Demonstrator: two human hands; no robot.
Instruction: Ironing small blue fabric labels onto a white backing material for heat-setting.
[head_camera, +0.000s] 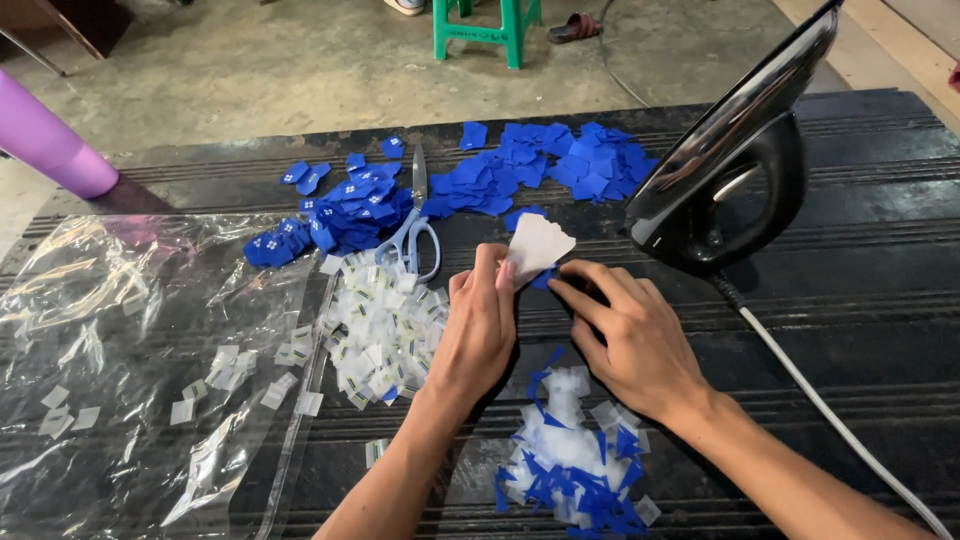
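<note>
Tabletop (860, 300): black, ribbed, matt, looks like rubber or plastic matting; iron (735, 150): glossy black plastic body, smooth reflective soleplate; its cord (830, 410) pale and smooth; plastic bag (130, 370): clear film, crinkled, shiny; scissors (418, 225): bare metal blades, pale blue plastic handles; blue pieces (540, 160): matt, cloth-like; white squares (385, 330): translucent, slightly glossy; white piece (538, 245) in left hand (480, 325): matt, paper-like; floor (300, 70): rough bare concrete; stool (485, 25): green glossy plastic.

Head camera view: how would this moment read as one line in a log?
left hand: holds white paper piece | right hand: pinches small blue patch | nearby: scissors, upright iron
</note>
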